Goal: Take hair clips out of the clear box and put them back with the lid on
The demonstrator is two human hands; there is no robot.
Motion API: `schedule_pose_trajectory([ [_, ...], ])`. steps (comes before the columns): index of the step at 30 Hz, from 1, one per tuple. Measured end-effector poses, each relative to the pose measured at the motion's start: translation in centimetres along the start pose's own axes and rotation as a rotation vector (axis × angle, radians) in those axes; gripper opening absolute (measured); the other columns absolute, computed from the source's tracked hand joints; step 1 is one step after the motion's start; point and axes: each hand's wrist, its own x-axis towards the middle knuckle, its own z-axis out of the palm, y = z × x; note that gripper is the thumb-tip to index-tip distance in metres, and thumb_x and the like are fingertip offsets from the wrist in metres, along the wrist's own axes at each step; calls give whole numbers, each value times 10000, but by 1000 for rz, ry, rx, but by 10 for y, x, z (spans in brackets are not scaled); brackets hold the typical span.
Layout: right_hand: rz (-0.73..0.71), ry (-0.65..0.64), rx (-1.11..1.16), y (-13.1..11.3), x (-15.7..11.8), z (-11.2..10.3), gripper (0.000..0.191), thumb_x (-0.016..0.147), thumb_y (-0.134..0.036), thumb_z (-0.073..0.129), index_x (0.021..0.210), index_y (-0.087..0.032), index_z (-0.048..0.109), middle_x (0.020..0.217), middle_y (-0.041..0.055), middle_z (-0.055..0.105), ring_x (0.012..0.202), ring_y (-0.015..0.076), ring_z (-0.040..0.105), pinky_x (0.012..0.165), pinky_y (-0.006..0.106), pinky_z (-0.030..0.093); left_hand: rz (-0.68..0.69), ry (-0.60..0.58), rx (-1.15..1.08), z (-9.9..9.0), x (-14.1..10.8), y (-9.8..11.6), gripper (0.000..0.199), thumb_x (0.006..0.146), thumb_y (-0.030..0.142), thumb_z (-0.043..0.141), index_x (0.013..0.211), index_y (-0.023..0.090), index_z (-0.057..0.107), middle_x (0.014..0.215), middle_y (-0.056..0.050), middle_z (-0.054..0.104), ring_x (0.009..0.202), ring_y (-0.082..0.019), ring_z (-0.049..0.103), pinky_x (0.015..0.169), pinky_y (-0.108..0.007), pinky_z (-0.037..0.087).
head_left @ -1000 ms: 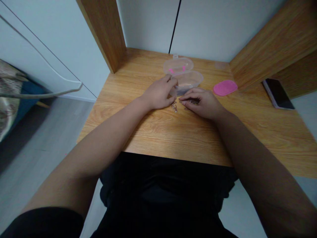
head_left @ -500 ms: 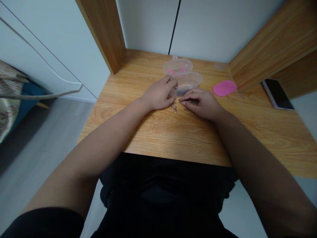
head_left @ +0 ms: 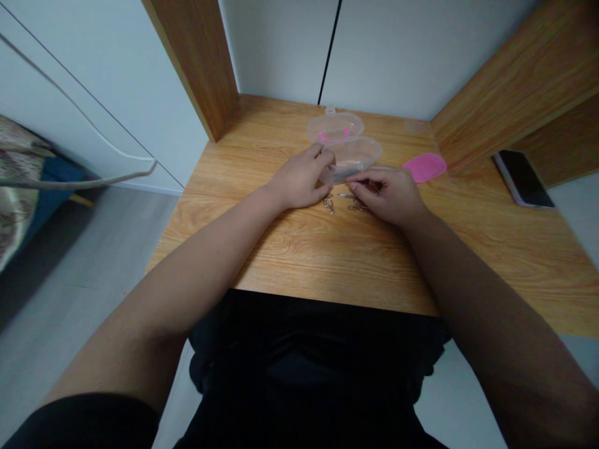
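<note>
Clear case (head_left: pixel 367 148): lay open near the table's (head_left: pixel 290 249) back edge, with pink bits (head_left: pixel 346 132) in its lid (head_left: pixel 332 122). Couldn't make out the base's contents. Held its left end with the left hand (head_left: pixel 309 178); narrowed the right hand (head_left: pixel 390 190) over half-hidden metal pieces (head_left: pixel 356 207), couldn't tell whether gripping any.

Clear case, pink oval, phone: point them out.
Clear case (head_left: pixel 354 151), head view: inside of its base.
Pink oval (head_left: pixel 425 168), head view: middle of its face.
Phone (head_left: pixel 525 178), head view: its dark screen.
</note>
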Motion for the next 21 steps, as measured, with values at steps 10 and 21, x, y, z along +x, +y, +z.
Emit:
schedule_pose_trajectory([
  [10, 110, 89, -51, -2, -1, -3, 215, 866, -308, 641, 969, -210, 802, 648, 27, 701, 511, 144, 526, 525, 296, 404, 6, 48, -58, 1, -1, 1, 285, 839, 303, 605, 1096, 186, 571, 1158, -123, 587, 1086, -299, 592, 932, -443, 515],
  [21, 9, -23, 67, 4, -4, 2, 206, 889, -296, 633, 1003, -231, 792, 681, -3, 709, 519, 122, 529, 535, 269, 388, 12, 134, -140, 5, -1, 1, 191, 896, 367, 624, 979, 198, 594, 1234, -120, 606, 1202, -264, 581, 1021, -428, 501],
])
